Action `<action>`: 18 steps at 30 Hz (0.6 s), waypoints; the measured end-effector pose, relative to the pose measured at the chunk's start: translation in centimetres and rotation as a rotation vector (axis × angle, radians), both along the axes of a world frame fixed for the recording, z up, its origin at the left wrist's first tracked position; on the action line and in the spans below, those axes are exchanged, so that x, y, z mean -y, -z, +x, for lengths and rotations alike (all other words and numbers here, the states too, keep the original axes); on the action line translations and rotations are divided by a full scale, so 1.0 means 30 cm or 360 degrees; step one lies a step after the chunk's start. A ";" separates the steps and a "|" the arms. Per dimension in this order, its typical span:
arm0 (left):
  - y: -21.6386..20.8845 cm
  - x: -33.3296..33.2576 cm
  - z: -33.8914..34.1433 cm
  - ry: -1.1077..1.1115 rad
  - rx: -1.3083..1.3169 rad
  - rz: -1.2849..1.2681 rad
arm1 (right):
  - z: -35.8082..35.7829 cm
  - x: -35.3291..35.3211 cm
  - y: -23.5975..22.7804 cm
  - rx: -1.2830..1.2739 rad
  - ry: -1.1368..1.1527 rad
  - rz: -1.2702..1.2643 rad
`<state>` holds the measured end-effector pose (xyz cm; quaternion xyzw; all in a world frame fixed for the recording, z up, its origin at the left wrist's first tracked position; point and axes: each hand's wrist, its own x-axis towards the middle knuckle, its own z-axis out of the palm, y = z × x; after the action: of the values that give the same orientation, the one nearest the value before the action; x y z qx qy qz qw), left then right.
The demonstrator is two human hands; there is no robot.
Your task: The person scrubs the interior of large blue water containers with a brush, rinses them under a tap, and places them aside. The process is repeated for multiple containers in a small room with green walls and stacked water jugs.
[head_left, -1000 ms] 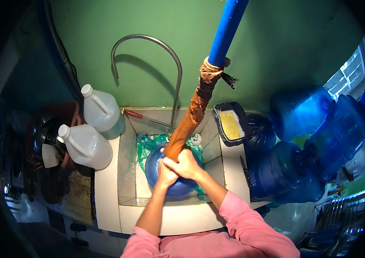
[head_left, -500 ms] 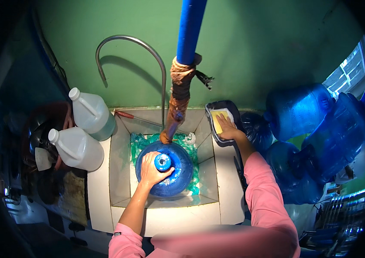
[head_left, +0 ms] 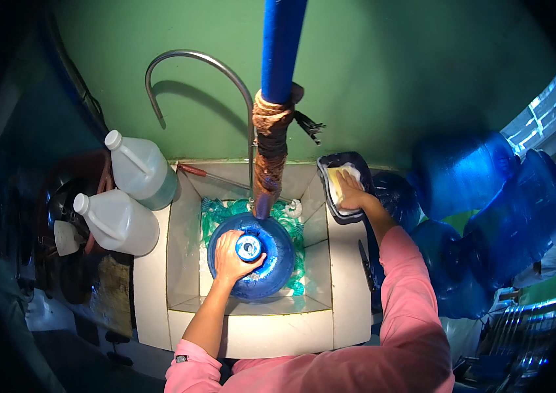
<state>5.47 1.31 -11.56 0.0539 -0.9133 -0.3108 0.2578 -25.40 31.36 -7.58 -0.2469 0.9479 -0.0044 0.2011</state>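
Observation:
A round blue water jug (head_left: 275,265) stands upright in the tiled sink (head_left: 245,305), its neck upward. My left hand (head_left: 230,257) is wrapped around the jug's neck from the left, thumb on the near side. To the right of the sink, my right hand (head_left: 352,194) reaches into a dark tub (head_left: 328,162) with whitish suds inside. Its fingers press over a yellow sponge (head_left: 335,187) and hide much of it. Green netting-like material (head_left: 222,211) lies on the sink bottom around the jug.
A blue pole with a cloth-wrapped lower part (head_left: 271,144) comes down just behind the jug. The curved metal pipe (head_left: 209,57) rises at the back. Two white jugs (head_left: 124,226) stand left; several blue water jugs (head_left: 464,173) are stacked right. A red-handled tool (head_left: 193,171) rests at the sink's back.
My right hand has closed more over the sponge, which shows narrower and tilted under it. The left hand stays on the jug's neck. The whole view has shifted slightly.

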 end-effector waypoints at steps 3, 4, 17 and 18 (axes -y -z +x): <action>-0.008 -0.016 0.005 -0.0011 0.0016 0.0010 | 0.006 0.004 0.055 -0.0081 -0.0089 0.0119; -0.013 -0.023 0.008 -0.0014 0.0017 0.0008 | 0.000 0.002 0.079 -0.0097 -0.0106 0.0076; -0.023 -0.071 0.031 -0.0121 0.0033 0.0145 | 0.414 0.163 -0.266 0.1300 0.0377 -0.2490; -0.028 -0.101 0.039 -0.0195 0.0001 0.0122 | 0.531 0.210 -0.274 0.0950 0.0163 -0.2267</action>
<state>6.63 4.33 -10.73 0.1195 -0.8957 -0.3293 0.2738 -9.48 25.07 0.63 -0.2610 0.6323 -0.6887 0.2405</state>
